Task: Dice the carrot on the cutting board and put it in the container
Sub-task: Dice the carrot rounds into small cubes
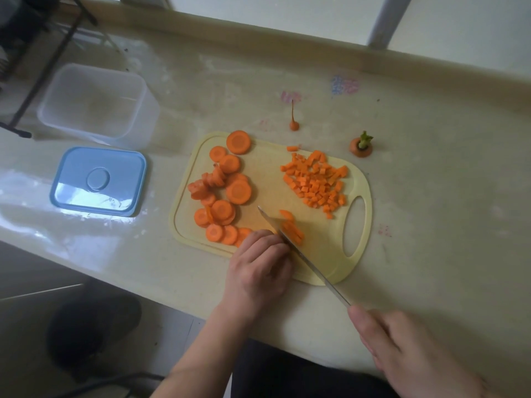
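Right hand (408,349) grips one steel knife (301,254); left hand (258,268), fingers curled, pins one sliced orange carrot stack (291,229) beside blade.

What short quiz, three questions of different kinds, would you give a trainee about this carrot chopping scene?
1. True or false: the clear container already holds diced carrot.
2. Multiple choice: where does the pile of dice lie on the cutting board? A) on the handle-hole side B) among the round slices C) off the board, on the counter
3. Fill in: the right hand holds the ____ while the left hand steadies the carrot strips.

Key
1. False: nothing orange shows inside it, and its blue lid lies beside it.
2. A
3. knife
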`<state>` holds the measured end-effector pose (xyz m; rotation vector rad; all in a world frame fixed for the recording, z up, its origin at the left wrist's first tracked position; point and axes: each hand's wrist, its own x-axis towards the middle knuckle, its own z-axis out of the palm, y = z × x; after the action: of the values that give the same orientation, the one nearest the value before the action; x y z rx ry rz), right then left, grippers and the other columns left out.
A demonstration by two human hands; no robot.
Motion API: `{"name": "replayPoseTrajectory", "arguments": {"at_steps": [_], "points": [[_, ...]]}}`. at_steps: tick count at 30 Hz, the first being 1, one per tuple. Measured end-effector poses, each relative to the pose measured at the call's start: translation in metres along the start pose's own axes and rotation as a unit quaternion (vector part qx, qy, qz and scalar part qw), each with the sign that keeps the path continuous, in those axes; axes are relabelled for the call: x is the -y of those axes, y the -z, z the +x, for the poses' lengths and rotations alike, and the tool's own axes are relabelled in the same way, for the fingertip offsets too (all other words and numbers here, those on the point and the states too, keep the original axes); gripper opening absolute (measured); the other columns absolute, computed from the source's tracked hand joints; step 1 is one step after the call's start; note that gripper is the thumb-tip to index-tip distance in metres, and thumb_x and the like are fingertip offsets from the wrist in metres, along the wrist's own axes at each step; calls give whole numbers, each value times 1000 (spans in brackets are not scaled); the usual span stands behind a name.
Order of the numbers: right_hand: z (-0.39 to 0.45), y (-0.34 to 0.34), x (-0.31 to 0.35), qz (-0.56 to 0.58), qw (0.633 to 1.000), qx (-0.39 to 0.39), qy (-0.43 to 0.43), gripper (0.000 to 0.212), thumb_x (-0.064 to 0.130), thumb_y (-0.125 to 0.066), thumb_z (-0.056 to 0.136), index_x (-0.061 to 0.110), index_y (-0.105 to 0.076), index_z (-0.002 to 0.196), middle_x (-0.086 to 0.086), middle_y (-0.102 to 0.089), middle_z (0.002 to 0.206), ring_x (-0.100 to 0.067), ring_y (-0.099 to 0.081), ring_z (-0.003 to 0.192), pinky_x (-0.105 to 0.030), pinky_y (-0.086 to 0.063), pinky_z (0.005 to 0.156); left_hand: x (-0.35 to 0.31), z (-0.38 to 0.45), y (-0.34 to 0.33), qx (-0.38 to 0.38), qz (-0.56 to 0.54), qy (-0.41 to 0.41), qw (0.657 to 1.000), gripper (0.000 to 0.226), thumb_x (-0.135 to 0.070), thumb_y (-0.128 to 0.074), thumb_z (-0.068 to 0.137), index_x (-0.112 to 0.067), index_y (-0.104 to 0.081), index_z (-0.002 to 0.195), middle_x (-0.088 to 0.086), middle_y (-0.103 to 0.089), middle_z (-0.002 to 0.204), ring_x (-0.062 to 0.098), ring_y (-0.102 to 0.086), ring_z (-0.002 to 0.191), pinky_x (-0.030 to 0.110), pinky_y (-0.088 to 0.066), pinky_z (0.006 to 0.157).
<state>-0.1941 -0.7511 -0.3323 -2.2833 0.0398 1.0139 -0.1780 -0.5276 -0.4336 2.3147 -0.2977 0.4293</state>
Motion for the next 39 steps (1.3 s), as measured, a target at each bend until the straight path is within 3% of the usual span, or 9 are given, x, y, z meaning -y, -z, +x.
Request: {"name": "replayPoseTrajectory", "arguments": {"at_steps": [7,11,16,22,25,27,29,33,39], "points": [[24,-14,6,42,998,-2,38,85,93,-17,68,12,-39,57,-1,-40,46,-8,-37,43,-35,-38,53,-1,2,-1,1,-9,-1,1000,6,5,-68,82,2,-73,83,10,-72,91,28,-68,90,37,-55,84],[25,-5,11,105,993,25,48,74,84,-27,71,11,-35,59,5,-28,44,-7,-27,40,-20,-23,45,-2,4,2,10,-25,9,1000,4,4,-67,82,2,-70,82,8,-69,90,28,-64,88,37,-52,82],[14,8,4,155,987,46,10,70,86,-34,66,18,-39,55,5,-33,42,-6,-30,40,-14,-26,41,-5,6,7,-24,-50,23,998,6,6,-71,79,1,-69,78,7,-67,88,28,-61,85,38,-51,80],[1,17,-15,-11,997,-62,40,99,103,-8,55,12,-48,67,0,-42,49,-11,-41,47,-28,-37,51,-12,17,24,-155,-53,80,983,9,-1,-64,83,-6,-62,90,10,-61,91,27,-61,85,36,-50,74],[1,16,-25,-140,980,-126,61,85,98,-1,62,25,-45,65,4,-47,51,-12,-57,55,-32,-48,57,-21,34,39,-202,-59,35,977,16,3,-63,81,-8,-57,92,15,-60,90,32,-60,83,37,-48,73],[5,16,-32,-196,964,-149,99,63,93,-11,75,35,-34,63,7,-47,49,-19,-62,52,-38,-51,47,-30,49,55,-161,-66,28,984,9,0,-64,82,-5,-63,90,13,-63,90,32,-62,85,38,-49,76],[8,14,-41,-219,954,-165,126,51,82,-22,86,36,-25,66,6,-51,45,-20,-58,39,-35,-43,32,-36,64,68,-34,-80,29,996,8,-4,-67,84,-4,-70,91,6,-66,94,25,-64,92,35,-51,81],[9,14,-44,-263,928,-190,186,54,79,-21,89,30,-30,68,0,-52,43,-23,-54,33,-31,-40,27,-28,76,57,228,44,-6,973,19,-24,-71,85,-16,-75,101,-2,-68,102,22,-61,92,40,-53,80],[3,18,-43,-304,902,-226,206,75,77,-16,90,22,-53,56,-2,-52,40,-27,-52,29,-29,-35,27,-14,67,40,313,84,-10,946,26,-40,-55,87,-21,-74,88,-6,-66,90,21,-54,86,45,-48,74]]}}
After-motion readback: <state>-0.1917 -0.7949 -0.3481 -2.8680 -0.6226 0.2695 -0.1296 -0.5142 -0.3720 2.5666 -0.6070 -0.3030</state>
